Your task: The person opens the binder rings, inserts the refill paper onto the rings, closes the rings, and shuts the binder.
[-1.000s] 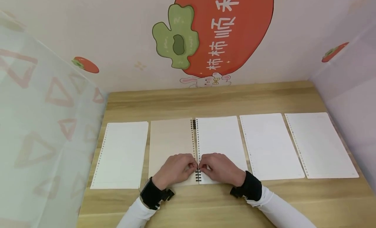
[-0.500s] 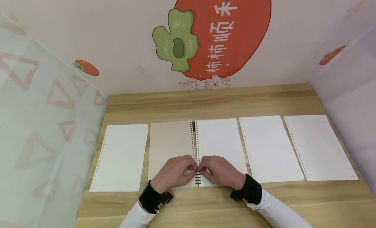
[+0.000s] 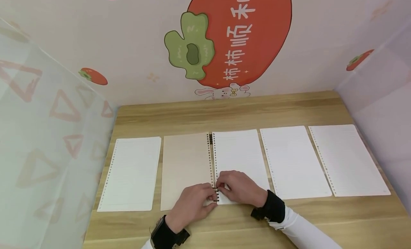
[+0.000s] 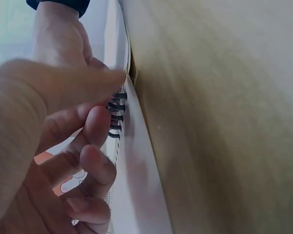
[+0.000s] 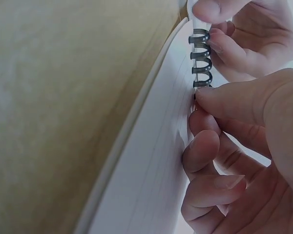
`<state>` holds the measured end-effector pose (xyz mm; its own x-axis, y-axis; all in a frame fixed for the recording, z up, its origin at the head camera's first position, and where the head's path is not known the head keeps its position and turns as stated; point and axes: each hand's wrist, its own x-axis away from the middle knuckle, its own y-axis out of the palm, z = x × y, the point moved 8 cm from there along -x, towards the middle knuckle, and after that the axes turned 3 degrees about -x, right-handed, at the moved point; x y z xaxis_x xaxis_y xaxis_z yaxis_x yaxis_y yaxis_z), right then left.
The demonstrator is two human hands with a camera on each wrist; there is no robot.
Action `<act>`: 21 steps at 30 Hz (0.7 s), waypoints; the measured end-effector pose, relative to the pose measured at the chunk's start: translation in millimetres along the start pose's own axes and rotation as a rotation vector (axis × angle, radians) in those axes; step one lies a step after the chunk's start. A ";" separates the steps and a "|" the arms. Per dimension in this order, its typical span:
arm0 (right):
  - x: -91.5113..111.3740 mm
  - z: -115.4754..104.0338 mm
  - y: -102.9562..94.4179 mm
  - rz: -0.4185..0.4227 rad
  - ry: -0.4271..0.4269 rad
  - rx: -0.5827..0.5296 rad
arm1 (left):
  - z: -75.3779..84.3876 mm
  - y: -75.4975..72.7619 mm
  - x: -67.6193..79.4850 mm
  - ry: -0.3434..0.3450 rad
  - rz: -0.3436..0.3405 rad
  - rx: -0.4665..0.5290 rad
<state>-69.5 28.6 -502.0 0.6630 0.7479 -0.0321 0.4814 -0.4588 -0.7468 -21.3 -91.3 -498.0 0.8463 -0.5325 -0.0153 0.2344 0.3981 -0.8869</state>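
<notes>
Lower centre: left hand (image 3: 192,203) has just dropped below right hand (image 3: 240,187), thumb and forefinger beside lowest black rings (image 5: 201,51); whether gripping, cannot tell. Right hand stays pinching ring line higher up; work seemingly nearing binding's bottom. Centre: notebook (image 3: 184,163) lies open.

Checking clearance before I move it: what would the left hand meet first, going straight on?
The left hand would likely meet the rings first, perhaps already touching them; depth is unclear.

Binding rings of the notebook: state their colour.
The binding rings are black, seen best in the right wrist view.
</notes>
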 end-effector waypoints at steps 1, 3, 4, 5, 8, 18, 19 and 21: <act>0.0 -0.3 -0.5 0.007 -0.006 0.000 | 0.2 -0.4 1.1 0.001 0.009 -0.005; 0.1 -0.7 -0.8 0.015 -0.013 -0.002 | 0.3 -1.5 2.8 0.001 0.031 -0.017; 0.2 -0.9 -0.8 0.017 -0.015 -0.005 | 0.6 -2.0 3.6 0.001 0.041 -0.018; 0.4 -0.9 -0.6 0.018 -0.011 -0.005 | 0.3 -1.9 4.3 -0.001 0.049 -0.016; 2.0 -0.6 -0.2 0.017 0.011 -0.006 | 0.5 -2.6 5.2 -0.004 0.078 -0.011; 20.9 -10.9 2.0 0.001 0.081 -0.025 | -0.3 -2.8 6.3 -0.038 0.107 0.045; 22.5 -12.6 4.6 -0.014 0.080 -0.030 | -0.6 -2.5 6.4 -0.040 0.109 0.046; 25.0 -16.1 9.4 -0.035 0.073 -0.033 | -0.7 -2.6 6.7 -0.042 0.116 0.047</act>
<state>-39.2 35.3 -499.2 0.6846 0.7277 0.0429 0.5228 -0.4491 -0.7245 -16.6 -96.4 -496.1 0.8882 -0.4494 -0.0958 0.1553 0.4899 -0.8579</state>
